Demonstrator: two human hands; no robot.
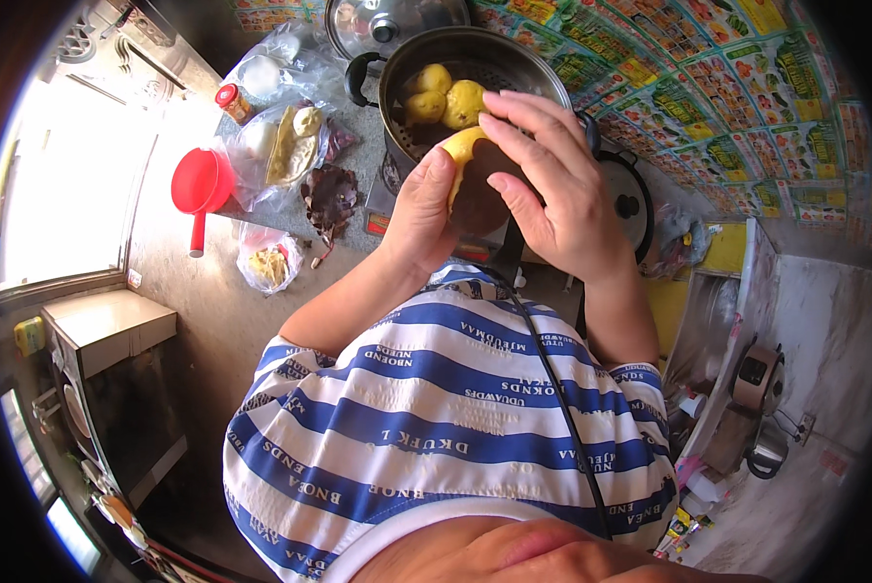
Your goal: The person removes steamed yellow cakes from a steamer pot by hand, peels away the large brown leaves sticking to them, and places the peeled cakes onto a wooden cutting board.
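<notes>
My left hand [425,208] holds a curved piece of yellow dough [463,149], with a dark brown lump or bowl-like mass [481,191] under it; I cannot tell which. The fingers of my right hand [559,182] are spread above and to the right of the yellow piece, the fingertips close to its upper end. Beyond both hands stands a large metal steamer pot [392,80] with black handles. Several yellow rounded lumps [465,104] sit together on its perforated rack, partly behind my right fingers.
A glass lid [406,22] lies behind the pot. On the counter at left are plastic bags [261,146] of food, a red-capped jar [233,103], a red plastic ladle [201,181] and dark scraps [330,197]. A lidded pan [629,208] stands at right. A black cable crosses my shirt.
</notes>
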